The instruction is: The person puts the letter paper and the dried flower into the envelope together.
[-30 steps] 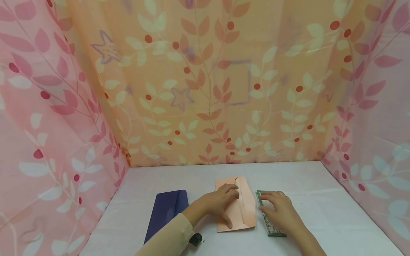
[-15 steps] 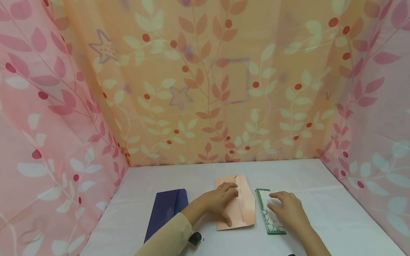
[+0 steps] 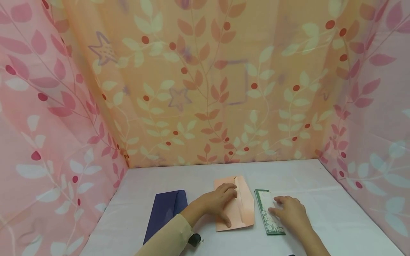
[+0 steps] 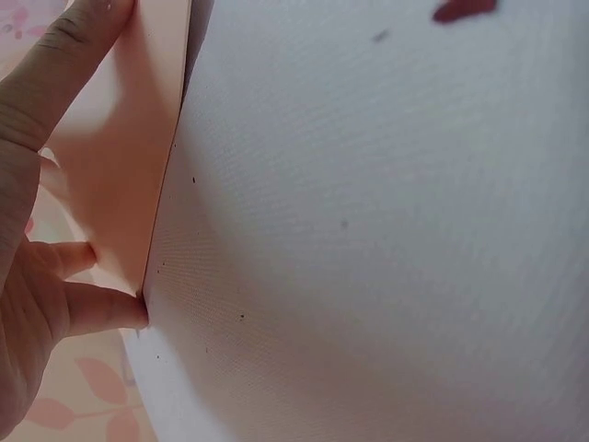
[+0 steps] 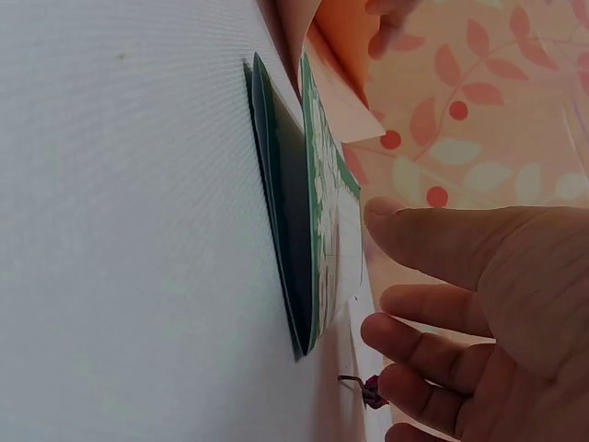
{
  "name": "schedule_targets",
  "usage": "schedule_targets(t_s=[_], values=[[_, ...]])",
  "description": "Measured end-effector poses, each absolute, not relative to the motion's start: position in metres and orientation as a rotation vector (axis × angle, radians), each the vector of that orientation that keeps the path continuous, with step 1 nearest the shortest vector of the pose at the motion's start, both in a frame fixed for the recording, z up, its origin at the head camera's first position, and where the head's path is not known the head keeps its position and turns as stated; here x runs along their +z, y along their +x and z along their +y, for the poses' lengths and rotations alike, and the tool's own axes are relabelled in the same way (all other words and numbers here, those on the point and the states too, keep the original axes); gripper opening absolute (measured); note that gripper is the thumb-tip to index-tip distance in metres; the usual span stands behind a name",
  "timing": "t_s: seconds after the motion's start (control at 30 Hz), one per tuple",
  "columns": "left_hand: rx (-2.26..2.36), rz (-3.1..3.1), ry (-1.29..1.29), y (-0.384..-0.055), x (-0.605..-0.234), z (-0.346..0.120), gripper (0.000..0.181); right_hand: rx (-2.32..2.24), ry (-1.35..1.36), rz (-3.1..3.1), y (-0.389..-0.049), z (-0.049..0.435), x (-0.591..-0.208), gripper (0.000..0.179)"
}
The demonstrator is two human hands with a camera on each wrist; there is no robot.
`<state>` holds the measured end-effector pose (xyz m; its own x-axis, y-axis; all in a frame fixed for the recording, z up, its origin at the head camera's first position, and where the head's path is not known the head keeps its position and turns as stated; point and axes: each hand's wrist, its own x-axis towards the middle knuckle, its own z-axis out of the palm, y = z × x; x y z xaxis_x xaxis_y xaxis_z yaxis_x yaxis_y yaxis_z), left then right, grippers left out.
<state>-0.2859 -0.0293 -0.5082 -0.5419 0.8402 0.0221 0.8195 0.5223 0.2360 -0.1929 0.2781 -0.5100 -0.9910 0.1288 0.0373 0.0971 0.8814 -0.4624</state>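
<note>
My left hand (image 3: 216,202) rests on a peach paper envelope (image 3: 246,204) with spread fingers. Its flap side lies open to the right. In the left wrist view, thumb and fingers lie along the edge of the peach paper (image 4: 129,175). To the right lies a folded card (image 3: 267,209) with a green floral border and a pale middle. My right hand (image 3: 293,213) hovers at the card's right side, fingers loosely bent, holding nothing. From the right wrist view, the card (image 5: 317,184) gapes along its fold, with the thumb near its upper edge.
A dark blue envelope (image 3: 163,209) lies at the left, partly hidden behind the left sleeve (image 3: 173,231). A small black object (image 3: 194,240) sits beside that sleeve. Leaf-patterned cloth (image 3: 205,89) hangs at the back and both sides of the white table (image 3: 144,179).
My right hand has let go of the card's left edge and moved right, uncovering more of the card's face. The left hand stays on the peach envelope.
</note>
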Motion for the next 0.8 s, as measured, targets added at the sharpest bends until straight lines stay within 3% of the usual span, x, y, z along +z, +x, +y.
schedule_targets(t_s=[0.8], values=[[0.345, 2.663, 1.438, -0.287, -0.51, -0.03, 0.099, 0.58, -0.213, -3.004, -0.194, 0.275, -0.521, 0.074]])
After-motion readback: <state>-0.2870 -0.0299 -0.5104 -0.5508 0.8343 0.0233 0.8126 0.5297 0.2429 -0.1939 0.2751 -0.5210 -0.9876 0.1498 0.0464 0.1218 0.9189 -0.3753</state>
